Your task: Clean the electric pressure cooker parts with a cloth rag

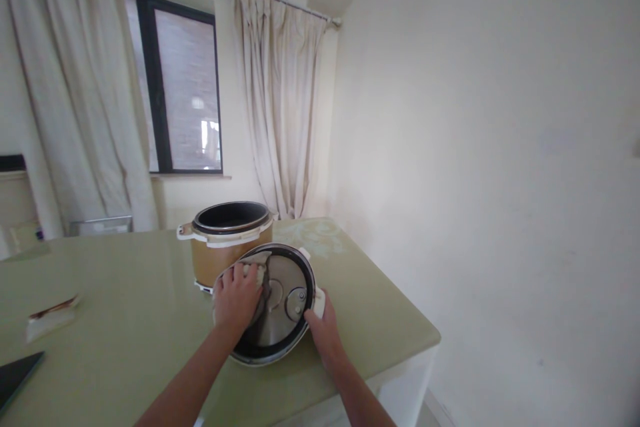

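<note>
A round cooker lid lies upside down on the green table, its metal inner plate facing up. My left hand presses a white cloth onto the lid's left part, fingers closed over the cloth. My right hand grips the lid's white handle at its right rim. Just behind the lid stands the brown and white cooker body, open, with a dark inner pot.
A folded white packet lies at the table's left. A dark flat object shows at the bottom left corner. The table's right edge runs near a white wall. Curtains and a window stand behind.
</note>
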`<state>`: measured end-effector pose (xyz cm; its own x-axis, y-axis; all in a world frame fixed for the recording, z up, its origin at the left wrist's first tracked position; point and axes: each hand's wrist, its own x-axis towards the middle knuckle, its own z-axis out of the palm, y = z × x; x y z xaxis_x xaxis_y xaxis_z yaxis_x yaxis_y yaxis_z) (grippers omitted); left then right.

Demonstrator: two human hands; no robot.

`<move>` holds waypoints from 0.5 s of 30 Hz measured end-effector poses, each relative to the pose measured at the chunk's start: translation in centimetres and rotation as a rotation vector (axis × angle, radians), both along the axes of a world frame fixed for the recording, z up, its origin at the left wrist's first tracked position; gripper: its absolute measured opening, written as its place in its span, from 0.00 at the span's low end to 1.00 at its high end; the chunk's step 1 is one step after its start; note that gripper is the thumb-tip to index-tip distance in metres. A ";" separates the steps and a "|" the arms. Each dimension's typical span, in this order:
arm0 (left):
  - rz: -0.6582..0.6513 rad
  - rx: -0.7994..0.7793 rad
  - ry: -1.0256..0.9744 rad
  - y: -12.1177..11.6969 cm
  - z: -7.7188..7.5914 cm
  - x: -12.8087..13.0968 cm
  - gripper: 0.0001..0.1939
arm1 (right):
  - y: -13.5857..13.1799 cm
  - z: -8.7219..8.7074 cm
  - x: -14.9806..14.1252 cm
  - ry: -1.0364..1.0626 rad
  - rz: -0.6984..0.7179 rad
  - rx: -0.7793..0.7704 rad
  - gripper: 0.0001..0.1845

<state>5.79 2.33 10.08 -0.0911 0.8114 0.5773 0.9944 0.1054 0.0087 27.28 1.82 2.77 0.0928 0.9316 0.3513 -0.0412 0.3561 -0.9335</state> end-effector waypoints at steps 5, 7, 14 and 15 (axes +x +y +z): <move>-0.049 -0.139 -0.268 1.5 1.9 5.1 0.21 | -0.1 0.2 0.1 -0.002 0.014 0.001 0.30; -0.164 -0.207 -0.373 1.7 2.1 7.2 0.22 | 0.1 -0.1 0.3 0.006 0.006 0.004 0.30; -0.417 -0.405 -0.388 1.8 1.2 5.6 0.23 | 1.0 -1.1 0.8 -0.005 -0.077 -0.064 0.25; -0.445 -0.436 -0.381 1.7 1.0 4.6 0.23 | 1.1 -1.1 0.8 -0.010 -0.077 -0.066 0.25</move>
